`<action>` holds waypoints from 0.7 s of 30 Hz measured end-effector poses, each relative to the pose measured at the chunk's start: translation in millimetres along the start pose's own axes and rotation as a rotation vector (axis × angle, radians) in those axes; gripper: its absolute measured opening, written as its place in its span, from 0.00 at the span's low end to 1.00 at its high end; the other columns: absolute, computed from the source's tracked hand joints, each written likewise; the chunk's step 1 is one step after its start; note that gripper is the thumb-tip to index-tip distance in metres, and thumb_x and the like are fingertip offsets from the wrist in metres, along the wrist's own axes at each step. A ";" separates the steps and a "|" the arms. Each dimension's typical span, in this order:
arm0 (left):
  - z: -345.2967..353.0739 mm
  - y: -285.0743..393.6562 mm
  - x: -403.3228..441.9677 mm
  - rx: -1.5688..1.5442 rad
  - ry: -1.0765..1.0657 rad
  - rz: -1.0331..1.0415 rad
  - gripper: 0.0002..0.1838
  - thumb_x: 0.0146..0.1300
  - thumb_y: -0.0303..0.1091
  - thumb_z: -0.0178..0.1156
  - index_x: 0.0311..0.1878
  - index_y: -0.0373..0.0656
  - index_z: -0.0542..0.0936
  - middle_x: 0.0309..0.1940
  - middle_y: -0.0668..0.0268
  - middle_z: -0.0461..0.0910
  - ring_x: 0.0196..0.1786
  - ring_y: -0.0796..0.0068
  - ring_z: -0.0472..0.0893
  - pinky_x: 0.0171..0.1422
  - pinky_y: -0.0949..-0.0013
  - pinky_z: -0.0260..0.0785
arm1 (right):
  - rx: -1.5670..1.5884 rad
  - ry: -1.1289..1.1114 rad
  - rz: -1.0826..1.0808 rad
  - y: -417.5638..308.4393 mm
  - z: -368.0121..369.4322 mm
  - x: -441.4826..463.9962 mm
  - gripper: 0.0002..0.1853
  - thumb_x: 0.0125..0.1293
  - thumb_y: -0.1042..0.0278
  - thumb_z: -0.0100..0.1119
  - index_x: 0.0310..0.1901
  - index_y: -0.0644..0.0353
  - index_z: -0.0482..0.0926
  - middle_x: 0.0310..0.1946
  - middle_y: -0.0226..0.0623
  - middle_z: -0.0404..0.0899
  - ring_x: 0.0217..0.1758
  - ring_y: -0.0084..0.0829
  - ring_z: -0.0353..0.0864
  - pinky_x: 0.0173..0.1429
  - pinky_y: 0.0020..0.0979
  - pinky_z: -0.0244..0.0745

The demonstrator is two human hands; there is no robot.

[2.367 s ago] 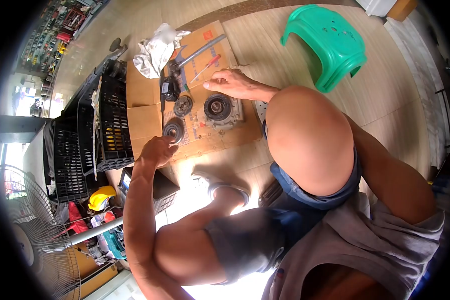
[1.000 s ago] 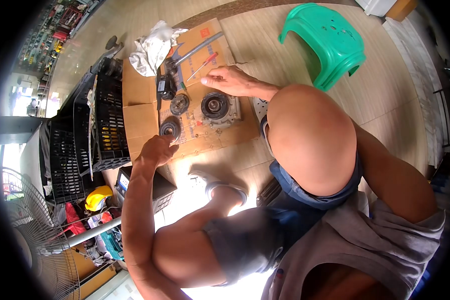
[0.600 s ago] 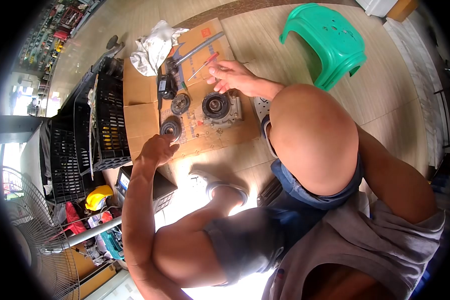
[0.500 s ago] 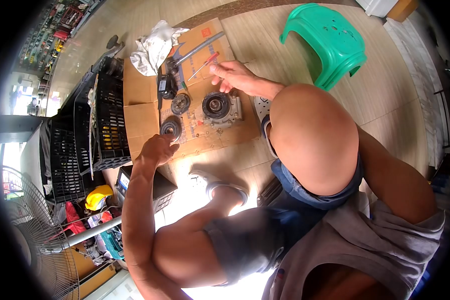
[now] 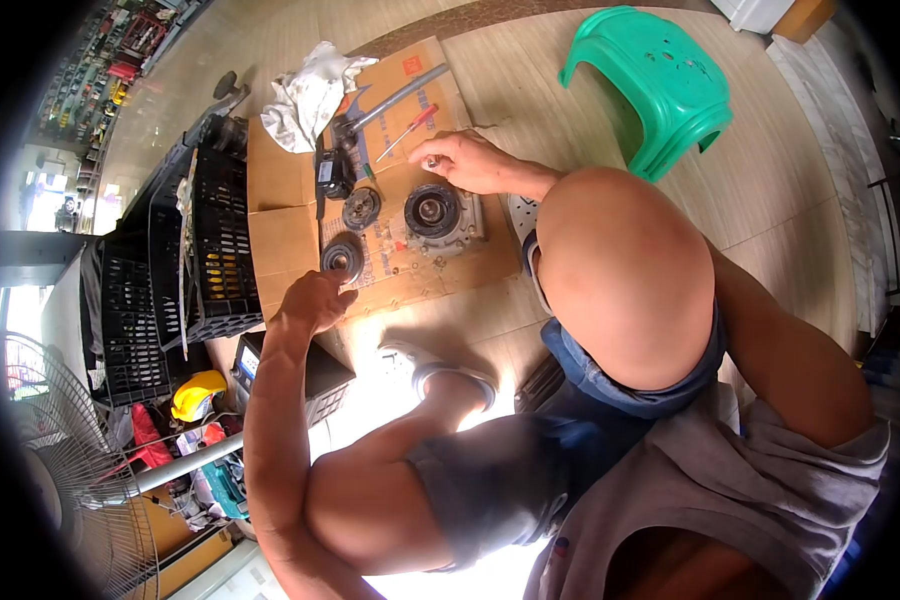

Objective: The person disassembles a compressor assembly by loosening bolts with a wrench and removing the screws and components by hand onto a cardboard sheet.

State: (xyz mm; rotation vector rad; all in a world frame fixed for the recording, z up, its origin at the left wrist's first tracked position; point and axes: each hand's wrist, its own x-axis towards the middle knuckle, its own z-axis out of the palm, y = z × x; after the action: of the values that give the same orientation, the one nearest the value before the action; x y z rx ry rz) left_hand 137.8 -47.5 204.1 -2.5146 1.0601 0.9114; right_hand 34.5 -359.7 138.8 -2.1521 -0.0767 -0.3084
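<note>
My left hand (image 5: 315, 302) reaches to the lower left of the cardboard, its fingertips on the near edge of a dark grooved pulley (image 5: 341, 257). The thumb stands out to the side. My right hand (image 5: 468, 162) is above the cardboard, fingers curled around a small metallic piece (image 5: 432, 162) too small to name. Just below that hand sits a metal compressor body (image 5: 434, 214) with a dark round ring face. A round clutch plate (image 5: 361, 207) lies between the pulley and the compressor. A red-handled screwdriver (image 5: 410, 130) lies beyond my right fingertips.
A flattened cardboard sheet (image 5: 282, 240) bears the parts, a metal bar (image 5: 400, 97), a black device (image 5: 334, 172) and a white cloth (image 5: 305, 95). Black crates (image 5: 220, 240) stand left, a fan (image 5: 65, 480) lower left, a green stool (image 5: 660, 85) upper right.
My right hand has lowered slightly, away from the screwdriver handle, and its fingers have curled in. My left hand and the parts on the cardboard look unmoved.
</note>
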 end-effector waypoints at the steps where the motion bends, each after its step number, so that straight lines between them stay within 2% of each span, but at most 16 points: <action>1: -0.1 -0.3 0.0 -0.001 0.009 0.003 0.24 0.69 0.49 0.58 0.64 0.49 0.79 0.55 0.53 0.83 0.59 0.51 0.81 0.66 0.59 0.72 | -0.021 0.029 -0.022 -0.4 -1.1 -0.9 0.16 0.69 0.78 0.54 0.57 0.55 0.80 0.49 0.45 0.83 0.51 0.42 0.83 0.56 0.39 0.78; 7: 0.4 -1.3 -0.7 -0.001 0.027 0.018 0.23 0.69 0.49 0.58 0.63 0.49 0.79 0.55 0.54 0.83 0.58 0.52 0.81 0.66 0.58 0.72 | -0.041 0.131 -0.020 -7.2 -13.7 -8.2 0.18 0.68 0.80 0.53 0.57 0.56 0.80 0.48 0.45 0.84 0.50 0.44 0.83 0.56 0.41 0.78; 15: -3.4 1.4 -1.5 -0.004 0.041 0.014 0.23 0.68 0.49 0.59 0.61 0.49 0.80 0.55 0.54 0.83 0.59 0.52 0.81 0.66 0.59 0.72 | -0.113 0.052 0.025 3.0 -18.5 -13.2 0.16 0.69 0.76 0.54 0.57 0.60 0.81 0.48 0.46 0.85 0.49 0.46 0.84 0.56 0.41 0.78; 18: 1.2 -1.9 0.6 -0.018 0.093 0.045 0.24 0.66 0.46 0.63 0.60 0.44 0.81 0.49 0.55 0.86 0.52 0.57 0.85 0.61 0.62 0.74 | -0.125 0.024 0.081 4.1 -15.1 -14.1 0.15 0.69 0.76 0.54 0.55 0.61 0.81 0.48 0.47 0.85 0.50 0.46 0.84 0.57 0.41 0.78; 21: 3.3 -5.2 1.7 -0.008 0.111 0.063 0.24 0.66 0.46 0.63 0.60 0.44 0.81 0.49 0.55 0.86 0.52 0.57 0.85 0.61 0.63 0.74 | -0.116 0.039 0.056 8.1 -11.9 -14.3 0.14 0.69 0.68 0.56 0.54 0.59 0.83 0.43 0.50 0.85 0.51 0.50 0.84 0.60 0.44 0.76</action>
State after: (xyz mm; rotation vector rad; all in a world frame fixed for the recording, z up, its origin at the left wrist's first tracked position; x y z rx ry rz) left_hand 140.9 -43.2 200.4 -2.5780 1.1774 0.8011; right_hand 19.7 -373.2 135.2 -2.2581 0.0242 -0.3287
